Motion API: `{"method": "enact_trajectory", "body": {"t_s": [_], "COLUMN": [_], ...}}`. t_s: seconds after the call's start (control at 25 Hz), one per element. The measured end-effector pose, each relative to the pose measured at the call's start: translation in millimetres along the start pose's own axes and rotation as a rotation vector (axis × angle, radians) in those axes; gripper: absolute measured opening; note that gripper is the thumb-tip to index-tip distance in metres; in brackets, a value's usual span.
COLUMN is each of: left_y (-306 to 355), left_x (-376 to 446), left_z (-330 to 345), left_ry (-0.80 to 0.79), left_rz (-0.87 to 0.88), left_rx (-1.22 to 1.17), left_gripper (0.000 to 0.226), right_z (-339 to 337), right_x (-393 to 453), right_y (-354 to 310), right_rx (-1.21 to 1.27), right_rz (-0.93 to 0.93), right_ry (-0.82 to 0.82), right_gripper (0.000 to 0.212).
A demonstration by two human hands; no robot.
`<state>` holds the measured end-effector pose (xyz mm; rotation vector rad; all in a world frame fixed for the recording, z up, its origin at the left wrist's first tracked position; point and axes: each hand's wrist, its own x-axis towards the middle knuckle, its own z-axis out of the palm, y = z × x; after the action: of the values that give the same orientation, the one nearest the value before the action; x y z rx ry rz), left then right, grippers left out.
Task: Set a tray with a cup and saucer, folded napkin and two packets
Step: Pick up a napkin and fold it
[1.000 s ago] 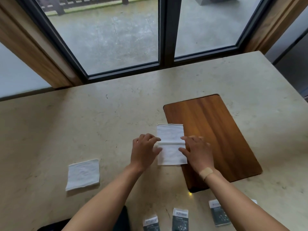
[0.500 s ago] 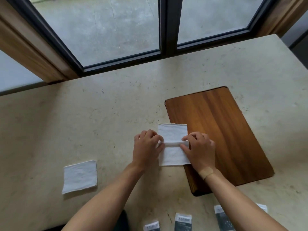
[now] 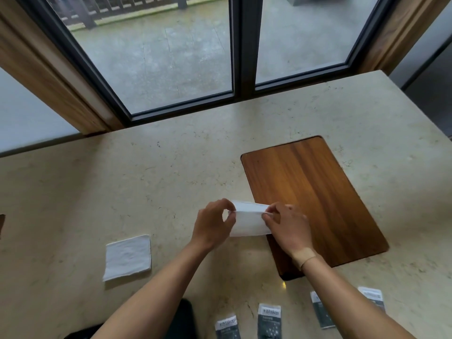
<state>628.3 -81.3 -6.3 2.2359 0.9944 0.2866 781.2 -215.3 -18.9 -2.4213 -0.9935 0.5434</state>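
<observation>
The napkin (image 3: pixel 248 220) lies at the near left corner of the tray (image 3: pixel 313 201); we pinch its sides with left hand (image 3: pixel 212 225) and right hand (image 3: pixel 287 227), fingers closed, to fold it evenly.

Two bare arms come up from the bottom edge. No sleeves cover them up to where the edge cuts them off. The left hand (image 3: pixel 213 225) wears nothing: no ring, no watch, no glove. The right hand (image 3: pixel 288 227) is bare too. Just below it, around the wrist, sits a tan band (image 3: pixel 304 257) like a soft sticky bandage. It wraps snugly across the wrist. The fingernails look short and plain.
</observation>
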Motion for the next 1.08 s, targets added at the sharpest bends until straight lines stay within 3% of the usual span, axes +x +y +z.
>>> {"method": "enact_trajectory", "body": {"t_s": [0.28,0.6,1.08], "left_y": [6.4,-8.9,-104.1], "left_x": [-29.2,-63.5,-110.9], "left_z": [-36.4,-80.1,-152.2], "left_ry": [-0.012,-0.004,-0.134], "left_rz": [-0.136,-0.265,-0.326], "left_rx": [-0.192,-0.439,-0.490], "left_gripper": [0.002,0.010,0.012], "right_z": [-12.2,-13.5,38.3], "right_x": [-30.0,-59.0,-81.3], "right_y": [-21.2,-62.7,-163.8], "right_rx": [0.296,0.579,0.662], "right_rz": [0.068,0.082,0.042], "right_ry": [-0.151,-0.153,-0.178], "right_gripper": [0.034,0.011,0.013]}}
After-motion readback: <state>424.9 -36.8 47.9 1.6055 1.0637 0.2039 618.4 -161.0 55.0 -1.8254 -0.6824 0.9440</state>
